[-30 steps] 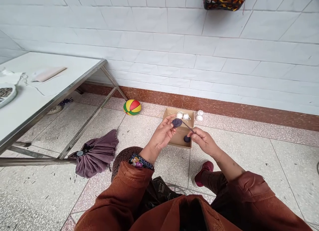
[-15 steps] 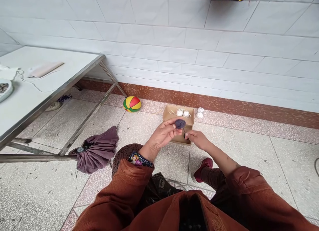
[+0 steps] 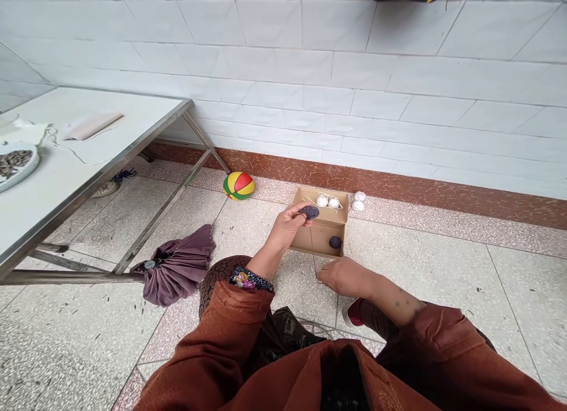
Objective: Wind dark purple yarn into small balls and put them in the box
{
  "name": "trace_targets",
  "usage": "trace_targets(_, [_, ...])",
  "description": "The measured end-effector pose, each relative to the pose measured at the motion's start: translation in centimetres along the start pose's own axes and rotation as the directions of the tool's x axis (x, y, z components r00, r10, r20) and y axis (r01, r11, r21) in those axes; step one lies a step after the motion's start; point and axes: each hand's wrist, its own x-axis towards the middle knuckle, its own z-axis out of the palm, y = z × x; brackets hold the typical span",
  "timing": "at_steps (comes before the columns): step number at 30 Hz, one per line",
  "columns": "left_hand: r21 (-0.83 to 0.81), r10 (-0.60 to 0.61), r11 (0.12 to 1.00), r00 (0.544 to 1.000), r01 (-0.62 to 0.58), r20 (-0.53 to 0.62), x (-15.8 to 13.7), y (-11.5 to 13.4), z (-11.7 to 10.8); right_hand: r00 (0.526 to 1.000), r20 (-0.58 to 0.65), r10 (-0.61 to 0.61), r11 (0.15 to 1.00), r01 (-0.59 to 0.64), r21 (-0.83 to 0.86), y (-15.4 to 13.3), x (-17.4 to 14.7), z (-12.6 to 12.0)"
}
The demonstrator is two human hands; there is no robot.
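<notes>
My left hand (image 3: 286,229) is closed around a small dark purple-grey ball of yarn (image 3: 310,212), held above an open cardboard box (image 3: 305,240). From the ball a dark strand of yarn (image 3: 313,248) runs down, taut, to my right hand (image 3: 343,277), whose fingers pinch its lower end. A second dark ball of yarn (image 3: 335,242) lies in the near part of the box. In the far part sit two white balls of yarn (image 3: 328,202) with loose ends. Two more white balls (image 3: 358,202) rest on the floor just right of the box.
On the left stands a white metal-framed table (image 3: 146,107) bearing a folded cloth (image 3: 94,126) and a dish (image 3: 22,169) of small brown pieces. Beneath its edge a purple folded umbrella (image 3: 179,269) lies on the floor. A colourful ball (image 3: 239,185) sits near the tiled wall (image 3: 283,74).
My right hand has moved down toward me, drawing the strand out longer from the ball. My left hand has shifted slightly left, and the ball has turned. The dark ball inside the box is now uncovered.
</notes>
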Motion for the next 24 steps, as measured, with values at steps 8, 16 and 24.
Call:
trace_targets(8, [0.435,0.095,0.89,0.988,-0.139,0.12,0.5,-2.3,-0.1,0.772,-0.517,0.37,0.76,0.069,0.646,1.1,-1.8,-6.6])
trace_targets(16, [0.051,-0.166,0.985,0.844,0.164,0.511,-2.3,-1.9,2.4,0.581,-0.395,0.712,0.366,0.173,0.914,4.3,0.2,-5.2])
trace_targets(24, [-0.184,-0.073,0.974,0.954,0.13,0.289,-2.4,-1.4,3.0,0.711,-0.101,0.696,0.044,0.099,0.994,3.3,1.6,-1.4])
